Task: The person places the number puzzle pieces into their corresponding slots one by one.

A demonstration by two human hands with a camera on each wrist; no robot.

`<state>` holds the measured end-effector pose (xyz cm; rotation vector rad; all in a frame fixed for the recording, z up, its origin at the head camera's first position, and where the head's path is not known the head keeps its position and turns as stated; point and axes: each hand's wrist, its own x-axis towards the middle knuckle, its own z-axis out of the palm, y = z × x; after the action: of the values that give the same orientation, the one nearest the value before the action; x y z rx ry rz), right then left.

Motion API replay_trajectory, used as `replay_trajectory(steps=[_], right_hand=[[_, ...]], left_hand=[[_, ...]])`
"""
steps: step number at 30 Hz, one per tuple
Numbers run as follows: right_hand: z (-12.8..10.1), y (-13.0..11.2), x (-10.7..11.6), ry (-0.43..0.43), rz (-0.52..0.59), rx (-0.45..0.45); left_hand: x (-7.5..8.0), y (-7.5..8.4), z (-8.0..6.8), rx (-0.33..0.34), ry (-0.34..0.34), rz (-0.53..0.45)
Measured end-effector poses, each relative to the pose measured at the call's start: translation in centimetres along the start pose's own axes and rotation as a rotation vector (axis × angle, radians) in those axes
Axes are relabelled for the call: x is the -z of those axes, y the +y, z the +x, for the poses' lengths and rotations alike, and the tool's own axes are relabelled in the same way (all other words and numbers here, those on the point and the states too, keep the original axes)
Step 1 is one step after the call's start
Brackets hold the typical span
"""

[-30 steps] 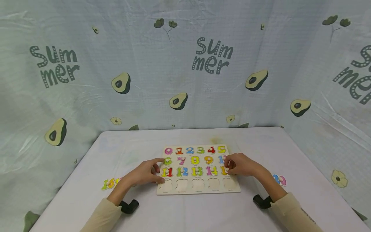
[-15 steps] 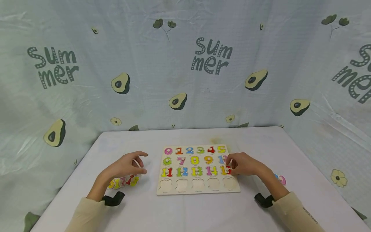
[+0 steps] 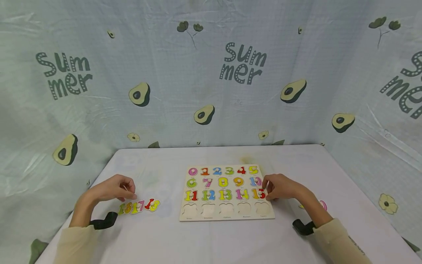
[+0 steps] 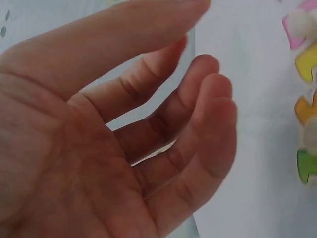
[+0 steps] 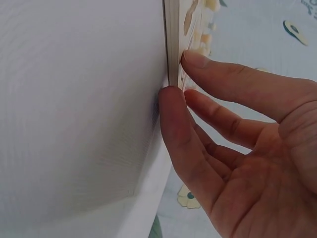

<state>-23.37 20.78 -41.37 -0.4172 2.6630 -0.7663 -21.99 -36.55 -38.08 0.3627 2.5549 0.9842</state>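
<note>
My left hand [image 3: 115,189] hovers by a row of number pieces [image 3: 135,208] on the left of the table, its fingers loosely bent and nothing between them. In the left wrist view, pink, yellow, orange and green parts of those pieces [image 4: 307,64] lie beyond the fingertips. At the wooden number puzzle board [image 3: 217,219], my right hand [image 3: 281,187] rests against the right edge beside the 15 piece [image 3: 258,193]. The right wrist view shows thumb and relaxed fingertips touching the board's side edge [image 5: 172,39]. Number pieces fill its upper three rows; the bottom row shows bare recesses.
Behind my right forearm another piece with a pink numeral [image 3: 324,205] is partly hidden. A white cloth covers the table [image 3: 211,242]. A printed curtain [image 3: 211,73] stands along the back and sides. Black wrist mounts [image 3: 105,221] stick out from both wrists.
My left hand has let go of the board's left edge and moved left to the number pieces. My right hand has shifted slightly right, uncovering the 10 and 15.
</note>
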Motion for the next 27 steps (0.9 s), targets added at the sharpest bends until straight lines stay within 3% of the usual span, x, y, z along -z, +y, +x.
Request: replay_trajectory(steps=[5, 14, 21, 27], right_hand=[[-0.2, 0.0, 0.2, -0.009, 0.022, -0.010], [-0.2, 0.1, 0.1, -0.011, 0.061, -0.030], [0.0, 0.5, 0.0, -0.024, 0.085, -0.046], [0.0, 0.7, 0.2, -0.035, 0.081, -0.036]], left_hand=[[0.5, -1.2, -0.7, 0.078, -0.006, -0.016], [0.3, -2.3, -0.8, 0.187, -0.076, -0.025], [-0.2, -2.5, -0.4, 0.274, -0.048, 0.026], [-0.3, -2.5, -0.1, 0.294, -0.033, 0.063]])
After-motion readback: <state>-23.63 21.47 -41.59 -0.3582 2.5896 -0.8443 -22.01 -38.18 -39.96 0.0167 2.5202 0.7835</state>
